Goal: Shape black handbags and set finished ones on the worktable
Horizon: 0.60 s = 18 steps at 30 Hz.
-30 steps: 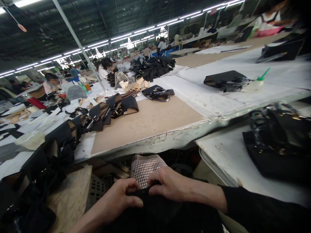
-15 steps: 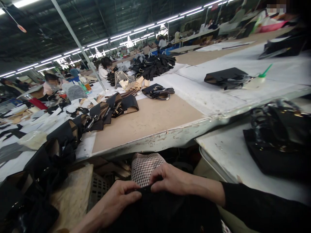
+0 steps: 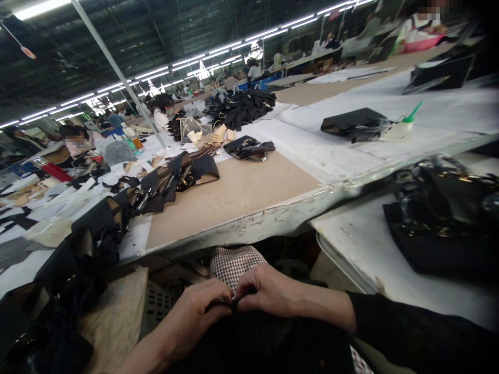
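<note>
Black bag piece point(image 3: 268, 343) is being held low in the lap, below the near edge of the worktable point(image 3: 241, 195), and is being pinched along its top edge by both hands. The left hand point(image 3: 195, 311) is being curled, with thumb and fingers closed on that edge. The right hand point(image 3: 268, 293) is being closed on it likewise, and the fingertips of the two hands are touching. A checked cloth point(image 3: 234, 262) is being seen just beyond the knuckles, between the hands and the table's edge.

A dark perforated crate point(image 3: 156, 306) is being partly hidden under the table, left of the hands; what is lying in it cannot be told. A row of open black bags point(image 3: 156, 187), tan inside and fitted with metal clasps, is being stood along the left side of the brown table top. Any marking on them is too small to be read. Another black bag point(image 3: 440, 234) is being borne by the white side table point(image 3: 358, 244) on the right, near the right sleeve. Farther off, a flat black bag point(image 3: 354, 122) is being flanked by a bottle with a green nozzle point(image 3: 401, 127).

The hands are being hemmed in by the worktable's chipped near edge ahead, the side table's edge to the right and a wooden board point(image 3: 113, 317) to the left.
</note>
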### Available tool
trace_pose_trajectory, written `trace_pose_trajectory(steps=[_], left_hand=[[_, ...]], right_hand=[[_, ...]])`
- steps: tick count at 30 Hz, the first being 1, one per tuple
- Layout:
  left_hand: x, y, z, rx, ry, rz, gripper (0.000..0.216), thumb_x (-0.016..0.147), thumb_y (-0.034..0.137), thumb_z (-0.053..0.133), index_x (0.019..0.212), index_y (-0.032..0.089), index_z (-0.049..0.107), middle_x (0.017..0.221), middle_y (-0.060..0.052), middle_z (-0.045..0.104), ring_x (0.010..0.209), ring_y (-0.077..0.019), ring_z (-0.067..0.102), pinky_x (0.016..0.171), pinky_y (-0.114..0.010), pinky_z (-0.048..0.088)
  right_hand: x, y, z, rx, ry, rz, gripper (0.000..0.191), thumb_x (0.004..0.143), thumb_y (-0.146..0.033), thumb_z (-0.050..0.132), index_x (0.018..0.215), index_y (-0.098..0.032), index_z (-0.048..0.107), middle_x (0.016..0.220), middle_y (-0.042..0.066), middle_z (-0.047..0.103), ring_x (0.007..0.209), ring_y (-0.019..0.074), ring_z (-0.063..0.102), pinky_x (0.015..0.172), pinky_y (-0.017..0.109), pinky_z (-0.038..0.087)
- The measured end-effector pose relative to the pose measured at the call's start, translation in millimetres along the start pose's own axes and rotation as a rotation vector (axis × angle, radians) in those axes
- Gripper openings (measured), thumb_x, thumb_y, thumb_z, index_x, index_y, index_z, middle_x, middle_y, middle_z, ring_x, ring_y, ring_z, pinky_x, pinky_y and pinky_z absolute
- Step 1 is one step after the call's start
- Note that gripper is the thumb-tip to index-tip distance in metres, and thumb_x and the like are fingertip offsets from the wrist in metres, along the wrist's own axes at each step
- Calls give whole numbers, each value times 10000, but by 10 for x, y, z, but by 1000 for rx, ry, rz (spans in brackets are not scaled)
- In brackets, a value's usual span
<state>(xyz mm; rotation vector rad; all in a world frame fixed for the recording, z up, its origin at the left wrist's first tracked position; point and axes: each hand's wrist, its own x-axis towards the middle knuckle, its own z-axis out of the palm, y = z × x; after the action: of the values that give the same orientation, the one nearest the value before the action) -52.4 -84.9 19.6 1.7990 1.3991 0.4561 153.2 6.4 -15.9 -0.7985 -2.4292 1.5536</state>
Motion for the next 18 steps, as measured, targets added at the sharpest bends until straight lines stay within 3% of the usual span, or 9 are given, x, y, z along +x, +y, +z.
trace_pose_trajectory(steps=[7,12,18], left_hand=[[-4,-19,0,67,6,76,91,922,149,662,922,211,728,1001,-25,716,923,-167,659,826,-221,474],[11,82,6,269,-11,51,103,924,126,601,877,201,653,971,-25,686,850,-159,651,757,-222,461],[51,113,36,503,-100,123,164,943,120,453,932,190,601,984,-58,657,802,-177,634,657,-264,401]], right_hand=[[-9,-21,6,-7,27,1,154,735,-197,782,885,-201,821,721,-13,750,677,154,635,599,215,407],[0,-32,8,-28,40,-7,134,730,-187,777,858,-194,815,693,-15,732,673,151,630,593,213,397],[17,-11,20,-26,51,-24,98,734,-189,751,816,-189,805,662,-25,711,646,144,611,604,218,397]])
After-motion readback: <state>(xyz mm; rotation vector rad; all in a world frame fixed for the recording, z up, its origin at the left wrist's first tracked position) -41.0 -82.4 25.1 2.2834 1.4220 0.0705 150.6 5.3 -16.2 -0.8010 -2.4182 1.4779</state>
